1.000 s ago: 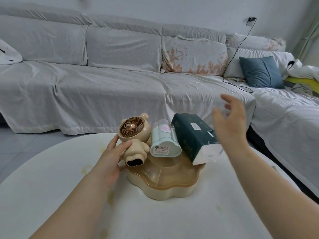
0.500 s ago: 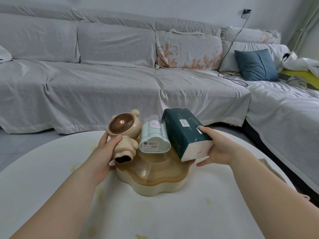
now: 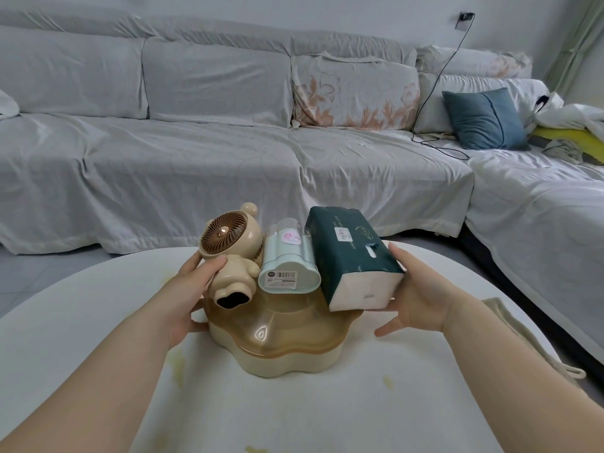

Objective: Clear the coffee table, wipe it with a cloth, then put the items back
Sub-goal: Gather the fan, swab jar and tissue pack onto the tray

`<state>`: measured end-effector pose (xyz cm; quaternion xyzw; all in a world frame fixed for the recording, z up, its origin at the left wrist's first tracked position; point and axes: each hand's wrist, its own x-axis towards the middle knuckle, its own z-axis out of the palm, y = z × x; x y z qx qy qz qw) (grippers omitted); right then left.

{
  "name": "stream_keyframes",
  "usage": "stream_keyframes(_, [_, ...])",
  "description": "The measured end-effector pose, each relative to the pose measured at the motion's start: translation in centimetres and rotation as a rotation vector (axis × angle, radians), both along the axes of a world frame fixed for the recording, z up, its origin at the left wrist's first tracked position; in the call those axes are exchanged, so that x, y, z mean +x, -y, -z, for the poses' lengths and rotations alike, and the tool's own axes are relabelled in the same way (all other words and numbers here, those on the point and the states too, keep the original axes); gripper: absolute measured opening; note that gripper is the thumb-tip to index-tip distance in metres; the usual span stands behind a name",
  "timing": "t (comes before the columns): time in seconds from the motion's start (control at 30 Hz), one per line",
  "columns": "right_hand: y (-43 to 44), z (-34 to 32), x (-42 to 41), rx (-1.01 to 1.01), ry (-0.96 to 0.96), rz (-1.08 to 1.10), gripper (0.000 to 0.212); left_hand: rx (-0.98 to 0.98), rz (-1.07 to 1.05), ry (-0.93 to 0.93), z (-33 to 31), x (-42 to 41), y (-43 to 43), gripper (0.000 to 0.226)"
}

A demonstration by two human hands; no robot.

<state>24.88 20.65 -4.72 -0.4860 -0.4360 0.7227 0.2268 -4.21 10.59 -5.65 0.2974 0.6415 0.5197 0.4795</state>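
Clasps the beige bear-shaped plastic fan [image 3: 228, 243] with left grip [image 3: 188, 289]; presses right grip [image 3: 421, 295], flat and unclenched, against dark green tissue pack [image 3: 346, 246], lengthwise pointing away, white end near.

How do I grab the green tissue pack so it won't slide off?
Probably grip the tissue pack by its white near end, from the right: that end overhangs the beige box, leaving room underneath, while the blue container crowds its left side.
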Motion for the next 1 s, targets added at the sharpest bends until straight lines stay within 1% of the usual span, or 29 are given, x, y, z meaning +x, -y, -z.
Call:
stream_keyframes(0.07, [-0.1, 0.2, -0.3, -0.003, 0.008, 0.011, 0.041, -0.014, 0.008, -0.001, 0.1, -0.1, 0.2, 0.037])
stream_keyframes(0.2, [-0.1, 0.4, -1.5, 0.022, -0.047, 0.005, 0.031, -0.034, 0.008, -0.007, 0.5, 0.2, 0.6, 0.021])
stream_keyframes(0.3, [0.0, 0.7, -1.6, 0.031, -0.083, 0.005, 0.027, -0.042, 0.014, -0.024, 0.5, 0.5, 0.6, 0.02])
stream_keyframes(0.43, [0.1, 0.8, -1.7, 0.057, -0.079, 0.01, 0.025, -0.042, 0.003, -0.053, 0.2, 0.6, 0.6, 0.021])
stream_keyframes(0.67, [0.7, 0.6, -1.7, 0.088, -0.103, -0.024, 0.027, -0.022, -0.031, -0.11, -0.2, 0.3, 1.0, 0.018])
stream_keyframes(0.83, [2.0, -1.9, -1.7, 0.049, -0.095, -0.072, 0.029, -0.056, -0.069, -0.097, -2.0, 0.2, 2.9, 0.017])
stream_keyframes(0.93, [3.5, -3.7, -2.1, 0.01, -0.081, -0.105, 0.036, -0.095, -0.095, -0.075, -3.4, 0.4, 5.2, 0.017])
stream_keyframes(1.0, [4.8, -4.9, -2.4, -0.008, -0.076, -0.133, 0.031, -0.122, -0.116, -0.063, -4.1, 0.4, 6.8, 0.017])
